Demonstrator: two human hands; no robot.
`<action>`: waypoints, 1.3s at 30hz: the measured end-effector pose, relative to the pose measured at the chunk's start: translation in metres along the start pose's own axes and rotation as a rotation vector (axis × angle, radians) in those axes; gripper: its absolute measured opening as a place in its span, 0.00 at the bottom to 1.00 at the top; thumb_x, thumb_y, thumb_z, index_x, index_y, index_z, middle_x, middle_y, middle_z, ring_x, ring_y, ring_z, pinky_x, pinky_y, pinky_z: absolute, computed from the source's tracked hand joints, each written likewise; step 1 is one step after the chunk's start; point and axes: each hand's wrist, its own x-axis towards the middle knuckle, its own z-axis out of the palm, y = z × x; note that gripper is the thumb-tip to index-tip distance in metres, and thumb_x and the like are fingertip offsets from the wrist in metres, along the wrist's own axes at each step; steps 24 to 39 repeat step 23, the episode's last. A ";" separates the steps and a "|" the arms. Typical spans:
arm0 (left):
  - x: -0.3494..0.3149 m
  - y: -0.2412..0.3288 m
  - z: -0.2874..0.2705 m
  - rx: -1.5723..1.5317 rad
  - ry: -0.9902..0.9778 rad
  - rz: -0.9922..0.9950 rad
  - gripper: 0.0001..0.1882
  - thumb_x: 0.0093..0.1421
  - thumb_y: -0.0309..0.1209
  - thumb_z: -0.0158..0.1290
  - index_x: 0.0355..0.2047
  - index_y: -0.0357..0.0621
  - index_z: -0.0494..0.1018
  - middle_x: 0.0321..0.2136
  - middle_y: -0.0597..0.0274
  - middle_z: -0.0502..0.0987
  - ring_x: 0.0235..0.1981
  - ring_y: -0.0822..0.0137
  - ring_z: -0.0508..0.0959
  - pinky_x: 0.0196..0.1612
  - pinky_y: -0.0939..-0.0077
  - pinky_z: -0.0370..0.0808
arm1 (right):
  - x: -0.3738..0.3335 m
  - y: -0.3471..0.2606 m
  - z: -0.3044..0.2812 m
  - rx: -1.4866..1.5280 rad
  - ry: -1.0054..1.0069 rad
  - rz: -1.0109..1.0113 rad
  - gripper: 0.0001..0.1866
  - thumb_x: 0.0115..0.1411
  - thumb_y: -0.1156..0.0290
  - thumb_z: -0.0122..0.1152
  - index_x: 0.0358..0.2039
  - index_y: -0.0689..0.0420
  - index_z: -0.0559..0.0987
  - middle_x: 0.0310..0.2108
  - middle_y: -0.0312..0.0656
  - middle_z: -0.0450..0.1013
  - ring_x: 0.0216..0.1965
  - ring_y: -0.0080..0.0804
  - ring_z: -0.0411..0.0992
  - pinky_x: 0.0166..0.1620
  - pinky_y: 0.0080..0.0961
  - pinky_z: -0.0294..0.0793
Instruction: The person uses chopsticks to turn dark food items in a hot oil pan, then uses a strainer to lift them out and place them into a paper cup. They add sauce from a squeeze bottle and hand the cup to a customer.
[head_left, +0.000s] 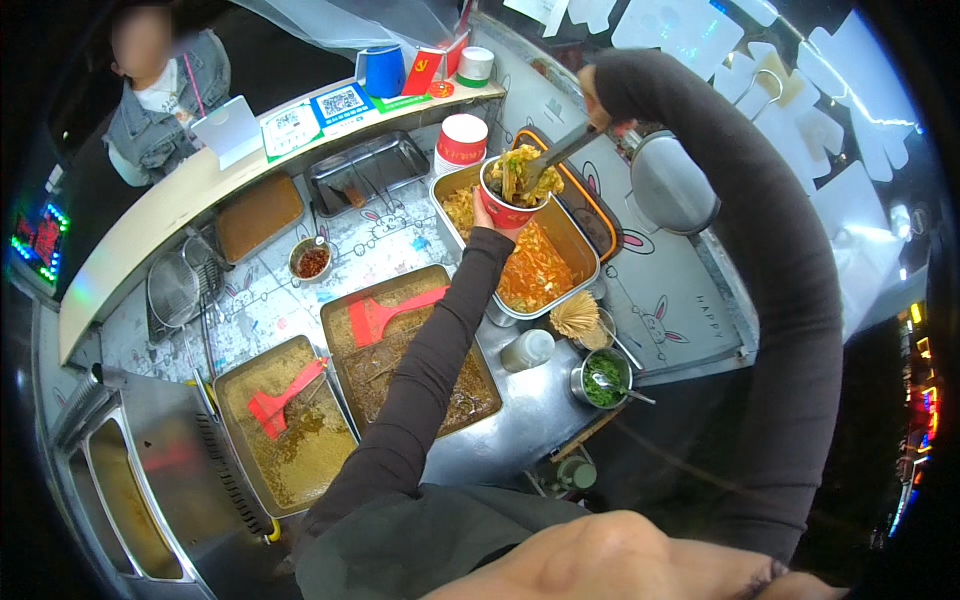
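Note:
My left hand [486, 218] is closed round a red and white paper cup [511, 213], held above a metal tray of orange-red food [540, 268]. Yellowish food with dark bits [522, 172] heaps up over the cup's rim. My right hand [597, 98] grips the upper end of a long-handled metal serving utensil [565, 148], slanted down to the cup. Its working end lies among the food, so its shape is hidden. Stacked red and white paper cups [462, 140] stand just behind the tray.
Two trays of brown sauce [413, 380] and yellowish sauce [312, 470] hold red brushes [290, 397]. Wooden sticks [575, 314], a white-lidded jar [528, 350] and a pot of chopped greens [603, 378] stand nearby. A person [165, 100] stands beyond the counter ledge [130, 232].

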 end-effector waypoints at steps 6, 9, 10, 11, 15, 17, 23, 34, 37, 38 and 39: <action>0.001 0.008 0.001 -0.159 0.017 0.016 0.38 0.52 0.66 0.32 0.57 0.58 0.57 0.57 0.60 0.60 0.56 0.53 0.61 0.53 0.48 0.59 | 0.002 -0.037 -0.022 -0.076 -0.008 0.020 0.10 0.48 0.72 0.63 0.30 0.64 0.77 0.22 0.45 0.74 0.20 0.26 0.75 0.26 0.20 0.76; 0.003 0.016 -0.001 -0.124 0.045 -0.003 0.36 0.53 0.63 0.33 0.57 0.57 0.57 0.56 0.59 0.60 0.55 0.54 0.62 0.52 0.48 0.61 | -0.009 -0.031 -0.023 -0.124 0.023 -0.040 0.09 0.47 0.73 0.64 0.29 0.64 0.78 0.21 0.45 0.75 0.20 0.26 0.75 0.24 0.20 0.75; 0.003 0.018 -0.001 -0.101 0.049 -0.012 0.36 0.53 0.62 0.33 0.57 0.57 0.57 0.56 0.58 0.60 0.55 0.54 0.62 0.52 0.48 0.61 | -0.010 -0.030 -0.022 -0.120 0.038 0.003 0.09 0.47 0.73 0.64 0.29 0.65 0.79 0.21 0.45 0.75 0.20 0.26 0.75 0.24 0.20 0.75; 0.004 0.017 0.000 -0.075 0.040 -0.013 0.35 0.54 0.61 0.32 0.56 0.57 0.58 0.56 0.58 0.61 0.55 0.54 0.62 0.52 0.48 0.62 | -0.012 -0.027 -0.028 -0.209 -0.038 -0.069 0.09 0.48 0.73 0.63 0.30 0.65 0.79 0.22 0.45 0.75 0.19 0.27 0.75 0.23 0.21 0.75; 0.008 0.008 0.009 0.046 -0.032 -0.029 0.33 0.55 0.60 0.30 0.56 0.58 0.60 0.54 0.57 0.64 0.54 0.52 0.64 0.51 0.47 0.63 | -0.021 -0.005 -0.036 -0.238 -0.011 -0.324 0.10 0.50 0.72 0.63 0.30 0.65 0.79 0.22 0.46 0.75 0.20 0.27 0.75 0.23 0.21 0.74; 0.008 -0.001 0.013 0.032 -0.015 -0.020 0.33 0.55 0.60 0.30 0.55 0.59 0.60 0.55 0.58 0.63 0.54 0.53 0.64 0.51 0.47 0.62 | -0.011 -0.009 -0.027 -0.161 0.018 -0.189 0.10 0.50 0.71 0.62 0.31 0.65 0.79 0.22 0.46 0.75 0.20 0.28 0.75 0.23 0.21 0.74; 0.011 -0.008 0.005 -0.060 0.030 -0.051 0.36 0.53 0.64 0.27 0.56 0.62 0.58 0.56 0.58 0.61 0.55 0.49 0.62 0.51 0.41 0.59 | -0.008 -0.018 -0.014 -0.333 0.052 -0.086 0.15 0.49 0.62 0.65 0.32 0.61 0.78 0.26 0.44 0.74 0.20 0.32 0.74 0.25 0.20 0.76; 0.011 -0.008 0.005 -0.060 0.030 -0.051 0.36 0.53 0.64 0.27 0.56 0.62 0.58 0.56 0.58 0.61 0.55 0.49 0.62 0.51 0.41 0.59 | -0.008 -0.018 -0.014 -0.333 0.052 -0.086 0.15 0.49 0.62 0.65 0.32 0.61 0.78 0.26 0.44 0.74 0.20 0.32 0.74 0.25 0.20 0.76; 0.011 -0.008 0.005 -0.060 0.030 -0.051 0.36 0.53 0.64 0.27 0.56 0.62 0.58 0.56 0.58 0.61 0.55 0.49 0.62 0.51 0.41 0.59 | -0.008 -0.018 -0.014 -0.333 0.052 -0.086 0.15 0.49 0.62 0.65 0.32 0.61 0.78 0.26 0.44 0.74 0.20 0.32 0.74 0.25 0.20 0.76; 0.011 -0.008 0.005 -0.060 0.030 -0.051 0.36 0.53 0.64 0.27 0.56 0.62 0.58 0.56 0.58 0.61 0.55 0.49 0.62 0.51 0.41 0.59 | -0.008 -0.018 -0.014 -0.333 0.052 -0.086 0.15 0.49 0.62 0.65 0.32 0.61 0.78 0.26 0.44 0.74 0.20 0.32 0.74 0.25 0.20 0.76; 0.011 -0.008 0.005 -0.060 0.030 -0.051 0.36 0.53 0.64 0.27 0.56 0.62 0.58 0.56 0.58 0.61 0.55 0.49 0.62 0.51 0.41 0.59 | -0.008 -0.018 -0.014 -0.333 0.052 -0.086 0.15 0.49 0.62 0.65 0.32 0.61 0.78 0.26 0.44 0.74 0.20 0.32 0.74 0.25 0.20 0.76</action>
